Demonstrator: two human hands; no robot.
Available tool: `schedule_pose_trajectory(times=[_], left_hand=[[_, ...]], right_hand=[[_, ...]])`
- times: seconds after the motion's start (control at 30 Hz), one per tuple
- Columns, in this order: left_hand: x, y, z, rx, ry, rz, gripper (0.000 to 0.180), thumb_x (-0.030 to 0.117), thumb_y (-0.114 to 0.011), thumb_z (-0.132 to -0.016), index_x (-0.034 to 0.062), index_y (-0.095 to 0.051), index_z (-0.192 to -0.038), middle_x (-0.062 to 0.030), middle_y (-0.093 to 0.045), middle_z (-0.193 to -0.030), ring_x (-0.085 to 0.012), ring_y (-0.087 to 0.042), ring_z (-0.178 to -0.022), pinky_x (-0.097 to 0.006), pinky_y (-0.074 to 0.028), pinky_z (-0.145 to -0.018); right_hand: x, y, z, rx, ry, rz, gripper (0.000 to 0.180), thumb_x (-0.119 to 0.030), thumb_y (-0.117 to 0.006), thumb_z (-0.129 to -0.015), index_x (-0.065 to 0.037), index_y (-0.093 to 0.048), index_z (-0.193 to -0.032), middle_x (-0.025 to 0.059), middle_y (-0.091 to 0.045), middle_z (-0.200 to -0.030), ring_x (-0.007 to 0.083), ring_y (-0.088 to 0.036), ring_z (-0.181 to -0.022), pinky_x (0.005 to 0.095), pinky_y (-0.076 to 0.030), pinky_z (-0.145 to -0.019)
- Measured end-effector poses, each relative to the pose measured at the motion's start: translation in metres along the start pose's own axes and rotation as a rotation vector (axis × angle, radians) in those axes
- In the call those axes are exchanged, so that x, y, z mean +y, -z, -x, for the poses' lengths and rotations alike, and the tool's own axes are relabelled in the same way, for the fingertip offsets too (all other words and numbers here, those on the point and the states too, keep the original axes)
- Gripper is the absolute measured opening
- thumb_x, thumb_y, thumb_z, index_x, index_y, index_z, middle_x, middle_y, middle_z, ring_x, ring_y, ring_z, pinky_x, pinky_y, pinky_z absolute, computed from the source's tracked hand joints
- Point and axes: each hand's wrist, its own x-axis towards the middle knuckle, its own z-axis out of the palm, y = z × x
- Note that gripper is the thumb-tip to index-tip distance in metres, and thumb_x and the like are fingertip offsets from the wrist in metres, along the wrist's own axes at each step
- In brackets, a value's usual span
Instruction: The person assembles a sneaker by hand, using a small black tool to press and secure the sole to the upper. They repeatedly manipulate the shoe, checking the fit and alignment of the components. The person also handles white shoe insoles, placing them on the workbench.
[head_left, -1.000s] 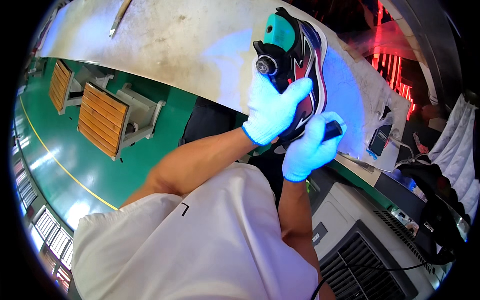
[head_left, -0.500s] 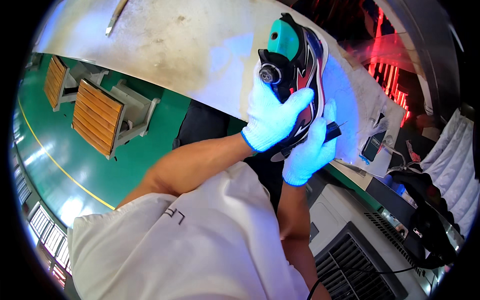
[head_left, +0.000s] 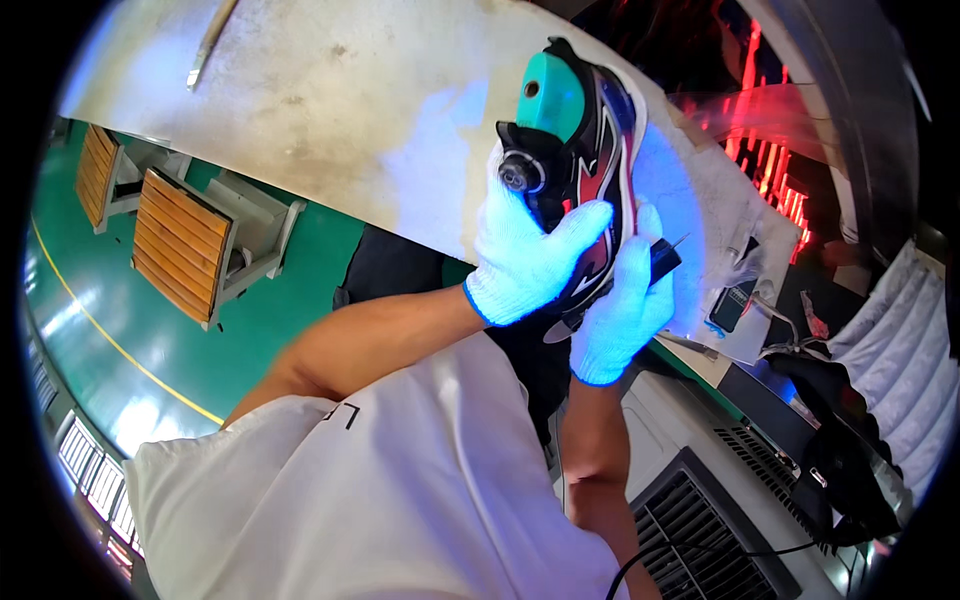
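A black, red and white sports shoe (head_left: 592, 185) with a teal last (head_left: 553, 95) inside is held over the near edge of the bench. A round black dial (head_left: 521, 172) sits on its side. My left hand (head_left: 520, 255), in a white knit glove, wraps the shoe from the left, thumb across the upper. Against its lower right side is my gloved right hand (head_left: 622, 310). Between that hand's fingers is a short black tool (head_left: 664, 260) with a thin needle-like tip pointing right, away from the shoe. The shoe's lower end is partly hidden by both hands.
The pale, stained workbench (head_left: 330, 90) carries a flat-bladed tool (head_left: 208, 50) at far left and a dark phone-like device (head_left: 733, 305) at right. Slatted wooden seats (head_left: 180, 245) stand on the green floor. A grey vented machine (head_left: 700, 520) is close at lower right.
The whole view has shifted slightly, so bench, shoe and left hand appear lower and further left. Both hands keep the same hold on the shoe and tool.
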Motion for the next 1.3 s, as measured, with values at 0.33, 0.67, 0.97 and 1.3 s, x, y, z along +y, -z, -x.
schedule_pose_trajectory(times=[0.33,0.67,0.97,1.3], left_hand=[[0.001,-0.001,-0.006,-0.016,0.044,0.050,0.079,0.006,-0.088,-0.092,-0.0010,-0.043,-0.156,-0.0174,-0.064,-0.144,-0.0244,-0.068,-0.128,-0.042,-0.057,-0.111],[-0.004,0.003,-0.006,0.024,0.059,-0.074,0.074,0.017,-0.091,-0.089,-0.0009,-0.048,-0.148,-0.0165,-0.071,-0.131,-0.0239,-0.072,-0.116,-0.041,-0.058,-0.103],[0.008,-0.001,-0.005,-0.023,0.094,-0.055,0.081,0.015,-0.091,-0.092,-0.0014,-0.044,-0.155,-0.0160,-0.066,-0.142,-0.0242,-0.068,-0.126,-0.041,-0.056,-0.110],[0.003,0.002,-0.003,0.030,-0.071,-0.190,0.095,0.024,-0.094,-0.087,-0.0024,-0.040,-0.160,-0.0214,-0.075,-0.131,-0.0302,-0.077,-0.118,-0.042,-0.061,-0.102]], right_hand=[[0.003,0.010,-0.024,-0.152,-0.095,-0.165,0.060,-0.035,-0.046,-0.121,0.010,-0.051,-0.162,0.0198,-0.059,-0.161,0.0283,-0.059,-0.145,0.0430,-0.045,-0.125],[-0.003,0.013,-0.032,-0.174,-0.106,0.130,0.052,-0.027,-0.060,-0.116,0.008,-0.060,-0.156,0.0138,-0.071,-0.143,0.0194,-0.067,-0.125,0.0356,-0.052,-0.110],[0.000,0.014,-0.054,-0.196,-0.134,0.016,0.054,-0.030,-0.060,-0.117,0.008,-0.060,-0.155,0.0146,-0.072,-0.141,0.0230,-0.067,-0.125,0.0356,-0.050,-0.113],[-0.020,0.006,-0.060,-0.186,-0.077,0.245,0.035,-0.031,-0.066,-0.113,0.001,-0.074,-0.124,0.0087,-0.076,-0.100,0.0184,-0.067,-0.090,0.0382,-0.056,-0.084]])
